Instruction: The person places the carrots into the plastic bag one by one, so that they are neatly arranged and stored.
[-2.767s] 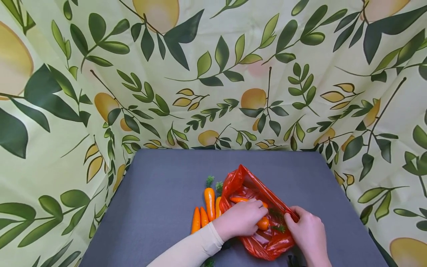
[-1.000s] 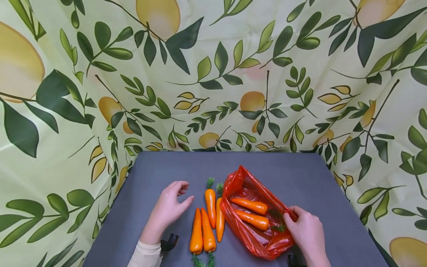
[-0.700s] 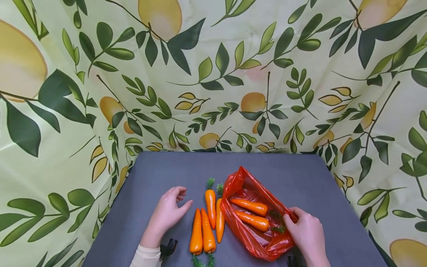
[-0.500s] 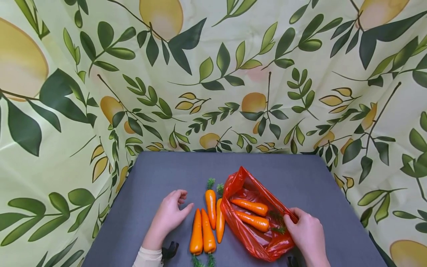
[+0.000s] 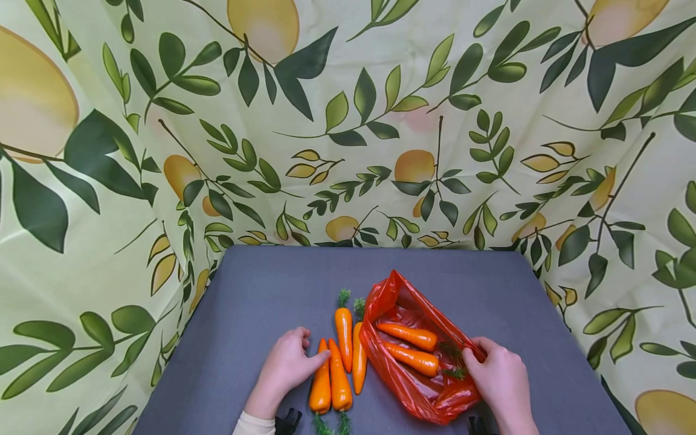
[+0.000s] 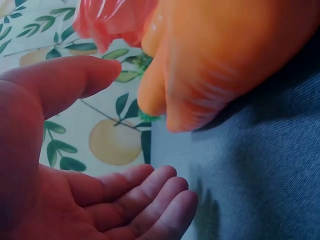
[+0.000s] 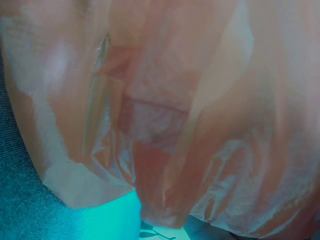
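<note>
Orange carrots (image 5: 337, 368) lie in a row just left of the red plastic bag (image 5: 418, 386). At their near end the left hand (image 5: 287, 367), fingers loosely parted, touches the outermost carrot. The right hand (image 5: 502, 380) pinches the bag's right rim; two more carrots (image 5: 410, 347) sit inside.

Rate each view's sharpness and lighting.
Head view: evenly lit and sharp, carrots, red bag and both hands crisp, shadows soft. Left wrist view: too close, carrot and fingers soft. Right wrist view: bag fills the frame, blurred, washed pale, with a teal cast below.
</note>
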`<state>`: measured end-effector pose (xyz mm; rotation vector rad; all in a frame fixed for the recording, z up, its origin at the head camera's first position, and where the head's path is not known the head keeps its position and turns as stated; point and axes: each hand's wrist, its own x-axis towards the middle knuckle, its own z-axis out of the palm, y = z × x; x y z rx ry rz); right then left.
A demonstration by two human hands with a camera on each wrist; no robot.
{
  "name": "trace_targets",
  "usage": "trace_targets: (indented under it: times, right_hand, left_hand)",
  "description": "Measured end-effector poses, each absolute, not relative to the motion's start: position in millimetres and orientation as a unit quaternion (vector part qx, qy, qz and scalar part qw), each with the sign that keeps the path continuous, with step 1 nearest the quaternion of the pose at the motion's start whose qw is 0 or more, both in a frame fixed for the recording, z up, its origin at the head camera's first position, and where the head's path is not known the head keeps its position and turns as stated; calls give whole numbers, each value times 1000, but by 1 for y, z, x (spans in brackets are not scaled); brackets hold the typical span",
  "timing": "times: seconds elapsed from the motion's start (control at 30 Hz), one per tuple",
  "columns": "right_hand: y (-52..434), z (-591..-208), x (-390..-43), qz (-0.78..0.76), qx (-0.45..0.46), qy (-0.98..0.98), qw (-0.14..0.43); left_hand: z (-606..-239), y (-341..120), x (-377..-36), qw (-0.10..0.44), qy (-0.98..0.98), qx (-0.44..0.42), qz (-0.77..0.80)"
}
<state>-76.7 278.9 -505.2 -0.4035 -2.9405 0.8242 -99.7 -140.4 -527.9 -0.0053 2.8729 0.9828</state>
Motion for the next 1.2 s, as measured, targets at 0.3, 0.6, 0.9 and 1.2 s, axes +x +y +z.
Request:
trace_targets:
  times: [0.3, 0.6, 0.9, 1.2]
  right_hand:
    - [279, -506, -78, 268, -133, -954, 26]
    - [279, -507, -76, 267, -128, -954, 38]
    - [280, -507, -77, 270, -130, -954, 28]
    - [280, -508, -76, 269, -126, -954, 32]
  left_hand:
    - [-534, -136, -100, 73, 946, -12, 316]
    - [-538, -134, -99, 87, 944, -5, 318]
    - [-542, -130, -99, 95, 941, -7, 326]
    - [-543, -130, -100, 97, 941, -13, 325]
